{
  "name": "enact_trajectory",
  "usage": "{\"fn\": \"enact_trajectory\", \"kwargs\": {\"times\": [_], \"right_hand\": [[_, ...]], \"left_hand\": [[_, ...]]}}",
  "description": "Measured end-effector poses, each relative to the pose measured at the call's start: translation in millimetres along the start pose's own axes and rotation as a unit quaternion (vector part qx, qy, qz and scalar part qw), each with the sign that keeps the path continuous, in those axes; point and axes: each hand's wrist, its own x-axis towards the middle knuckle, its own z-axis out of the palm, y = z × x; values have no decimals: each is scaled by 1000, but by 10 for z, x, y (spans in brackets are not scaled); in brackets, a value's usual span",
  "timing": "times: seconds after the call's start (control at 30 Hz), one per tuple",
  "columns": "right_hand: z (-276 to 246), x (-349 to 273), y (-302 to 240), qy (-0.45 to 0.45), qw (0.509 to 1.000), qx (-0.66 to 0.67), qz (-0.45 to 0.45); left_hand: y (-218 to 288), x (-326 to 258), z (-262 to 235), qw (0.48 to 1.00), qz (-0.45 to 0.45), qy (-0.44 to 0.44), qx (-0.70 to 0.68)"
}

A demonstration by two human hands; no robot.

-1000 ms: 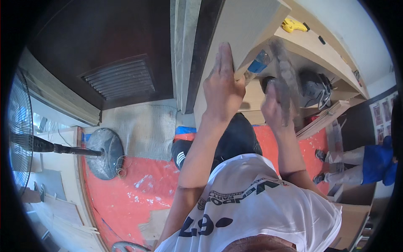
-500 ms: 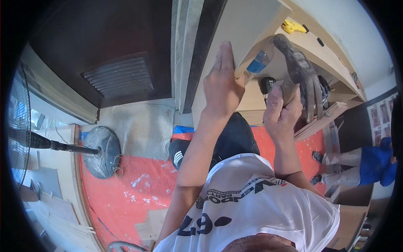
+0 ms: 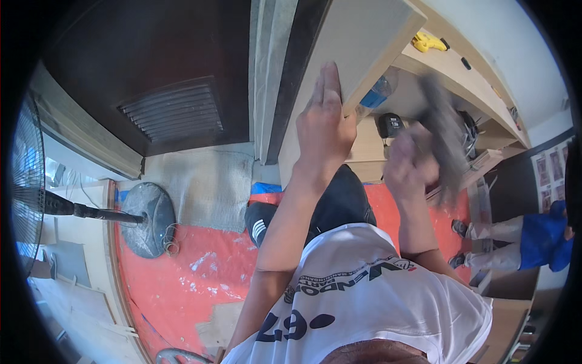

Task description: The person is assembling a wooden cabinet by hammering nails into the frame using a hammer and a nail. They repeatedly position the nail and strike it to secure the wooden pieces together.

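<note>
My left hand lies on a pale wooden board, fingers stretched along its face and thumb by its edge. My right hand is closed, gripping what looks like a dusty grey claw hammer. Motion smears both hand and tool. The hammer's head is raised beside the board, apart from it; its handle is mostly hidden by the fist. Beyond the hands, a clear plastic bottle with a blue label and a black tape measure are in the wooden shelving.
A yellow tool lies on the upper shelf. To the left are a dark louvred door and a fan's round base on red floor covering. A person in blue stands at the far right.
My right hand and the hammer have moved slightly and are now blurred by a swing. My left hand stays on the board, which appears shifted a little to the right.
</note>
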Motion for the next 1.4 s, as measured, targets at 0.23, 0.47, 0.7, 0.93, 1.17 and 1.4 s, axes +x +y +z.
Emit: {"fn": "enact_trajectory", "kwargs": {"times": [0.23, 0.47, 0.7, 0.93, 1.17, 1.4], "right_hand": [[-135, -54, -115, 21, 998, 64, 19], [117, 57, 139, 22, 997, -17, -68], [70, -7, 119, -20, 996, 55, 72], [-258, -322, 536, -53, 993, 16, 107], [-224, -1411, 1061, -138, 971, 146, 130], [-261, -1615, 1413, -98, 976, 114, 155]], "left_hand": [[-44, -51, 23, 999, 16, 26, 16], [60, 32, -11, 999, -40, -14, 16], [96, -18, 27, 999, -22, 19, -25], [440, -109, 40, 981, 108, 149, 58], [473, 145, 381, 940, 163, 201, 223], [403, 168, 480, 899, 173, 250, 315]]}}
